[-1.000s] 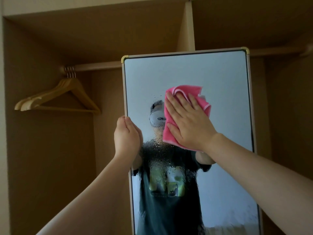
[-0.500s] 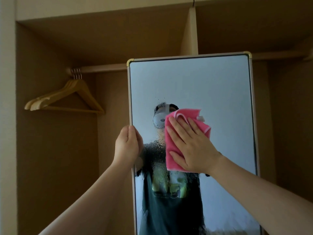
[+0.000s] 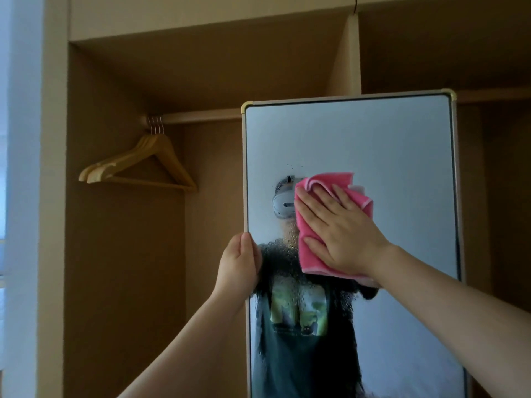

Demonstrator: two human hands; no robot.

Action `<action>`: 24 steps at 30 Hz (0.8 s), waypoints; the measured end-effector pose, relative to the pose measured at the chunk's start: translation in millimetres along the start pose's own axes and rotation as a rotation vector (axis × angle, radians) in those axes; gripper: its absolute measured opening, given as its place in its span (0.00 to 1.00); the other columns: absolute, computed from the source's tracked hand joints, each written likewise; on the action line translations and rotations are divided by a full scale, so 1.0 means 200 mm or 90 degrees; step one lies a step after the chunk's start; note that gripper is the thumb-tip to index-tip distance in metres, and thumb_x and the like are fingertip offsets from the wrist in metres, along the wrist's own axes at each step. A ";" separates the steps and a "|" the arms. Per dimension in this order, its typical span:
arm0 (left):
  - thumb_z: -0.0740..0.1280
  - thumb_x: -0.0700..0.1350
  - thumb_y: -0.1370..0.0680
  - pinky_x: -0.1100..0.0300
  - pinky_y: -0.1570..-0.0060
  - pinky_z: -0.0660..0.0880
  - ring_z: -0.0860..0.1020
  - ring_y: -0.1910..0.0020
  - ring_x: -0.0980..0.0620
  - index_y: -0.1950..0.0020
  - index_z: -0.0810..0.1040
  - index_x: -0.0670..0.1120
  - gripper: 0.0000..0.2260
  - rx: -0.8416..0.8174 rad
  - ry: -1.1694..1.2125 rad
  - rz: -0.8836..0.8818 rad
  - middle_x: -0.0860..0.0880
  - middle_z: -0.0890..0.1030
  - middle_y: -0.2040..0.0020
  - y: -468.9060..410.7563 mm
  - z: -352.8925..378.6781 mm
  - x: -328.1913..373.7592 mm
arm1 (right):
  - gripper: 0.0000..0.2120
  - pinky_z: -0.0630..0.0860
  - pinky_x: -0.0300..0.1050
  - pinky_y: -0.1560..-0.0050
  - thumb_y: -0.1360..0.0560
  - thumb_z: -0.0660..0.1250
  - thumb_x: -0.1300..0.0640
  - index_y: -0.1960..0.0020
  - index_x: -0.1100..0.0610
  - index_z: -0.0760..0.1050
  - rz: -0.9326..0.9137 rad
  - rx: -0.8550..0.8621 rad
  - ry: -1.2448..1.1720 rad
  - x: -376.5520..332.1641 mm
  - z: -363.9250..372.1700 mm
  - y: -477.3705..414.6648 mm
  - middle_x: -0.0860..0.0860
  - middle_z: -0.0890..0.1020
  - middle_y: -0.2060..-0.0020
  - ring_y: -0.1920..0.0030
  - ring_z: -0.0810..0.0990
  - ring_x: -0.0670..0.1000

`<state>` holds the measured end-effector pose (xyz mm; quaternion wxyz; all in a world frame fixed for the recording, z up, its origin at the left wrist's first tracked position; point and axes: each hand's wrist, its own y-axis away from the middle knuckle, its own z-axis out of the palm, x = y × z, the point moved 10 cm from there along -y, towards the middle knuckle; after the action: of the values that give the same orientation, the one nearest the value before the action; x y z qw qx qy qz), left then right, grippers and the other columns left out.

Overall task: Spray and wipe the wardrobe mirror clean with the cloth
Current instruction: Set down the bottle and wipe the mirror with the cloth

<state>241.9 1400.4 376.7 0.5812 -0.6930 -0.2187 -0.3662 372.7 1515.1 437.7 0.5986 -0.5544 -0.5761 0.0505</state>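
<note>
Head view: the mirror point(image 3: 402, 145) stands upright in front of the open wardrobe point(image 3: 123, 254) and fills the frame from the centre out toward 3 and 5 o'clock. It has a pale frame with brass-coloured caps on its top corners.

The right hand point(image 3: 342, 234) lies flat against the glass just right of centre. Its fingers are straight and spread, pointing toward 11 o'clock, and they press the pink cloth point(image 3: 333, 179) onto the mirror. The cloth is folded and shows past the fingertips at 12 o'clock of the hand and beside the thumb at 9 o'clock.

The left hand point(image 3: 238, 268) grips the mirror's left edge, at 9 o'clock of the right hand and a little lower, with its thumb on the front of the frame.

Spray droplets point(image 3: 287, 248) bead the glass between the two hands and downward toward 6 o'clock, over the reflection of a dark T-shirt.

At 9 o'clock of the frame, wooden hangers point(image 3: 143, 165) hang bunched on the rail point(image 3: 201, 114).
</note>
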 end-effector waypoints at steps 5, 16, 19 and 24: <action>0.51 0.48 0.16 0.66 0.73 0.68 0.72 0.69 0.50 0.56 0.73 0.35 0.20 0.019 -0.020 0.017 0.43 0.78 0.66 0.00 -0.01 0.00 | 0.29 0.50 0.58 0.25 0.21 0.50 0.45 0.24 0.59 0.61 -0.008 -0.011 0.029 0.08 -0.05 -0.19 0.56 0.60 0.24 0.24 0.58 0.59; 0.51 0.48 0.16 0.68 0.75 0.66 0.69 0.76 0.60 0.59 0.71 0.42 0.17 0.031 -0.042 0.023 0.49 0.73 0.71 0.02 -0.02 0.03 | 0.30 0.43 0.58 0.25 0.19 0.40 0.42 0.22 0.56 0.52 0.074 0.010 0.057 0.30 -0.17 -0.56 0.55 0.53 0.22 0.23 0.50 0.59; 0.51 0.47 0.16 0.72 0.76 0.66 0.68 0.78 0.64 0.61 0.69 0.45 0.16 0.036 -0.041 0.025 0.51 0.71 0.71 0.02 -0.02 0.05 | 0.30 0.42 0.57 0.25 0.19 0.41 0.42 0.22 0.56 0.53 0.080 0.020 0.053 0.31 -0.19 -0.59 0.55 0.54 0.22 0.23 0.50 0.59; 0.50 0.48 0.16 0.69 0.75 0.67 0.69 0.77 0.61 0.59 0.71 0.42 0.17 0.021 -0.043 0.012 0.48 0.74 0.68 0.02 -0.01 0.03 | 0.30 0.42 0.57 0.25 0.19 0.40 0.42 0.22 0.56 0.52 0.093 0.031 0.033 0.32 -0.21 -0.63 0.55 0.53 0.22 0.22 0.49 0.58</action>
<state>247.4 1396.1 378.7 0.5881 -0.6976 -0.2376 -0.3333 352.4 1487.4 580.8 0.6215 -0.5813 -0.5169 0.0933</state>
